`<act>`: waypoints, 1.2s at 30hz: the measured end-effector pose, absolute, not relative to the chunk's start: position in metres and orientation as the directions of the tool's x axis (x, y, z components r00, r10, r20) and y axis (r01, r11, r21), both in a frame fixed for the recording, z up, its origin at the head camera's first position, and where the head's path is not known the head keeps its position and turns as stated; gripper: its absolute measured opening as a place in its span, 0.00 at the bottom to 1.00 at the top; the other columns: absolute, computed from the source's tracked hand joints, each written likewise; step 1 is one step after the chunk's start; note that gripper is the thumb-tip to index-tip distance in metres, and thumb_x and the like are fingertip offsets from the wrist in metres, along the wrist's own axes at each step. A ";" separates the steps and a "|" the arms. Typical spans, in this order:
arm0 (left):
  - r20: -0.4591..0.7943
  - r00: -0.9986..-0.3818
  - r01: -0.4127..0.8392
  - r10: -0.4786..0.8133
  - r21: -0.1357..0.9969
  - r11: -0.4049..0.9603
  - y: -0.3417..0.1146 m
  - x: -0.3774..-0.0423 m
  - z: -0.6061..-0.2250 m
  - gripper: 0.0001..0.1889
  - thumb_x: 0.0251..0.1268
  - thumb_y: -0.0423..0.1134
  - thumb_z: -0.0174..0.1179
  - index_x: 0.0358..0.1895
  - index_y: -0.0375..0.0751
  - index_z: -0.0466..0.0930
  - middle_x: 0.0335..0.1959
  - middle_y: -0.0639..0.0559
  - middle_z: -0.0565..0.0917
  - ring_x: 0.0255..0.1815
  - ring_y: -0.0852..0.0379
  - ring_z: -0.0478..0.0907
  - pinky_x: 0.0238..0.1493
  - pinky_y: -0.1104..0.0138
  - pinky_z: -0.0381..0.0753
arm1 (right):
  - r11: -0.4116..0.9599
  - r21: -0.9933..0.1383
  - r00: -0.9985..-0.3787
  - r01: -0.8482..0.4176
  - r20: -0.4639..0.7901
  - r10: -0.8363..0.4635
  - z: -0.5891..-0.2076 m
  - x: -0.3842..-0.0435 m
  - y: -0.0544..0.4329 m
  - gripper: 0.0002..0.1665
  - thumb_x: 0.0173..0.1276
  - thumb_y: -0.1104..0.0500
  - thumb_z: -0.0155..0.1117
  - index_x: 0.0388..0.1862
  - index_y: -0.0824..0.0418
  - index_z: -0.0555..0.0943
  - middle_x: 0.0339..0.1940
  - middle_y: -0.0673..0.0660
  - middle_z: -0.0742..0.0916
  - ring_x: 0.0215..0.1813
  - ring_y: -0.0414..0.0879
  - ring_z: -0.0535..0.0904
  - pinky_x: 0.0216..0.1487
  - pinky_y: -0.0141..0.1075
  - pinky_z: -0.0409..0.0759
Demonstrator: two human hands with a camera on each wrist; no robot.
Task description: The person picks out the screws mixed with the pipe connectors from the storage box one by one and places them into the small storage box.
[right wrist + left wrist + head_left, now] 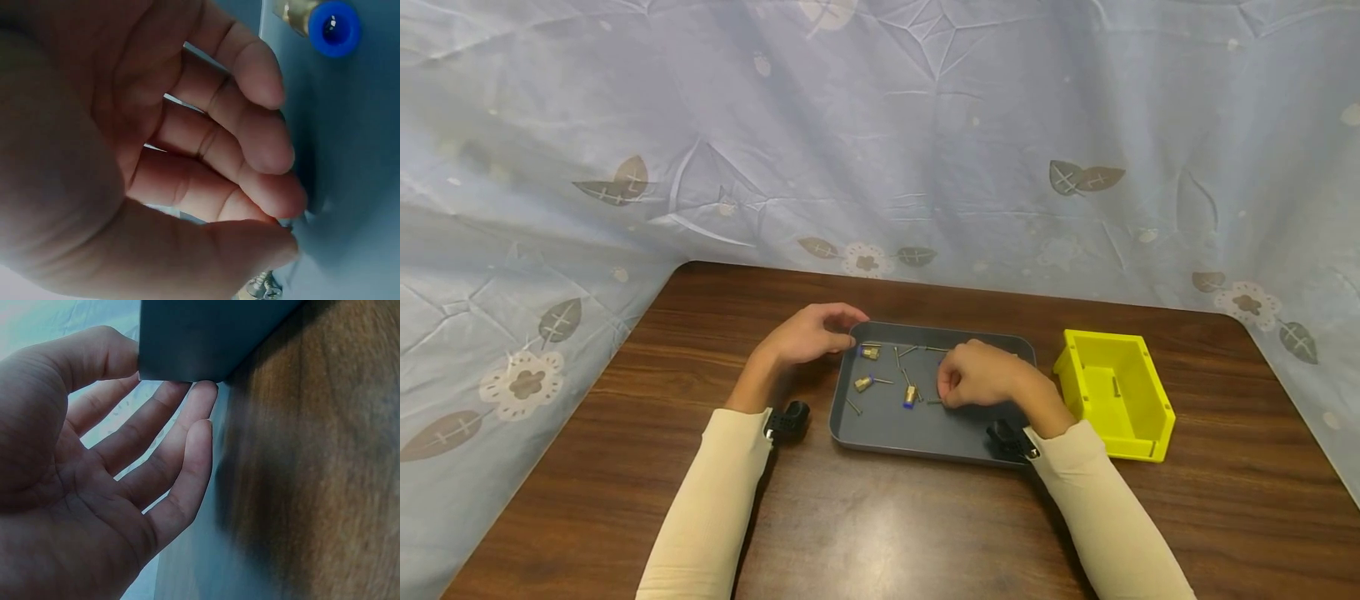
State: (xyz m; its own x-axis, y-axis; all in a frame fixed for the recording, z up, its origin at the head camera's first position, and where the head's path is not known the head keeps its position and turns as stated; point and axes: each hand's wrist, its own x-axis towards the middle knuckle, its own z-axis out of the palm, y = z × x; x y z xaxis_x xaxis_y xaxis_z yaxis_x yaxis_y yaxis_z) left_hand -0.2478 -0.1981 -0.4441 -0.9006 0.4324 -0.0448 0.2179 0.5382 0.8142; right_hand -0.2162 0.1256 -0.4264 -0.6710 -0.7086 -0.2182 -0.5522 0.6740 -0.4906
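My right hand (pixel 981 373) is down in the grey tray (pixel 880 433), thumb and index fingertip pinched together at a small screw (pixel 934 402); the fingers hide most of it in the right wrist view. Near that hand lies a brass fitting with a blue collar (pixel 334 28). A cross-slotted screw head (pixel 270 290) shows below the thumb. My left hand (pixel 808 335) grips the tray's far left corner. In the left wrist view its thumb and fingertips touch the tray's outer wall (pixel 187 344). More brass fittings (pixel 862 383) and several loose screws (pixel 854 407) are scattered in the tray.
Right of the tray stands a yellow bin (pixel 1082 392) with a screw (pixel 1116 386) on its floor. Both rest on a brown wooden table (pixel 865 533). A patterned cloth (pixel 880 150) hangs behind the table.
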 end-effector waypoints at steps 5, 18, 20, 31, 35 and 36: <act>-0.048 -0.902 0.214 0.428 0.813 0.542 -0.198 -0.249 -0.446 0.22 0.75 0.33 0.66 0.70 0.40 0.84 0.65 0.38 0.83 0.65 0.42 0.78 0.57 0.54 0.83 | 0.631 -0.541 -0.669 -0.556 -0.160 -0.726 -0.424 -0.217 0.131 0.06 0.68 0.63 0.72 0.32 0.53 0.88 0.27 0.44 0.85 0.29 0.40 0.76 0.44 0.41 0.80; -0.047 -0.905 0.203 0.422 0.825 0.527 -0.196 -0.248 -0.442 0.22 0.74 0.33 0.66 0.69 0.39 0.84 0.63 0.38 0.84 0.62 0.43 0.79 0.56 0.56 0.82 | 0.568 -0.596 -0.670 -0.568 -0.065 -0.739 -0.414 -0.222 0.142 0.07 0.69 0.67 0.70 0.43 0.62 0.90 0.32 0.45 0.88 0.34 0.40 0.82 0.39 0.38 0.83; -0.050 -0.905 0.199 0.423 0.828 0.524 -0.195 -0.248 -0.441 0.22 0.74 0.32 0.66 0.69 0.39 0.84 0.63 0.37 0.84 0.61 0.43 0.79 0.54 0.56 0.83 | 0.562 -0.596 -0.670 -0.573 -0.054 -0.740 -0.413 -0.223 0.144 0.08 0.68 0.67 0.69 0.43 0.62 0.91 0.32 0.45 0.89 0.34 0.40 0.81 0.40 0.38 0.83; -0.059 -0.906 0.195 0.418 0.821 0.537 -0.196 -0.250 -0.444 0.22 0.75 0.33 0.66 0.70 0.40 0.84 0.65 0.38 0.83 0.64 0.43 0.79 0.55 0.56 0.84 | 0.566 -0.600 -0.704 -0.565 -0.006 -0.710 -0.402 -0.223 0.158 0.07 0.67 0.67 0.67 0.40 0.62 0.89 0.32 0.47 0.86 0.32 0.43 0.78 0.38 0.38 0.79; -0.061 -0.907 0.192 0.417 0.822 0.536 -0.196 -0.250 -0.445 0.23 0.74 0.33 0.66 0.70 0.40 0.84 0.65 0.38 0.83 0.64 0.42 0.79 0.54 0.57 0.84 | 0.567 -0.603 -0.718 -0.562 0.014 -0.696 -0.397 -0.222 0.167 0.06 0.68 0.66 0.67 0.40 0.60 0.89 0.29 0.46 0.84 0.32 0.44 0.77 0.38 0.39 0.78; -0.060 -0.907 0.191 0.417 0.823 0.535 -0.196 -0.250 -0.445 0.23 0.74 0.32 0.66 0.70 0.40 0.84 0.65 0.38 0.83 0.64 0.42 0.79 0.54 0.56 0.84 | 0.566 -0.604 -0.722 -0.561 0.023 -0.692 -0.396 -0.222 0.169 0.06 0.68 0.66 0.68 0.39 0.60 0.89 0.28 0.46 0.84 0.32 0.45 0.77 0.38 0.39 0.78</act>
State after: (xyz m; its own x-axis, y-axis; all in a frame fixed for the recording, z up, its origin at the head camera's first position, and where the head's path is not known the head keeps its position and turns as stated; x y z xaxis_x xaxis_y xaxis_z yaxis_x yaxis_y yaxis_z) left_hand -0.2500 -0.1962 -0.4450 -0.9070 0.4168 -0.0604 0.1913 0.5354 0.8227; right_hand -0.2220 0.1692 -0.3957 -0.7218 -0.6917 0.0225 -0.5610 0.5657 -0.6043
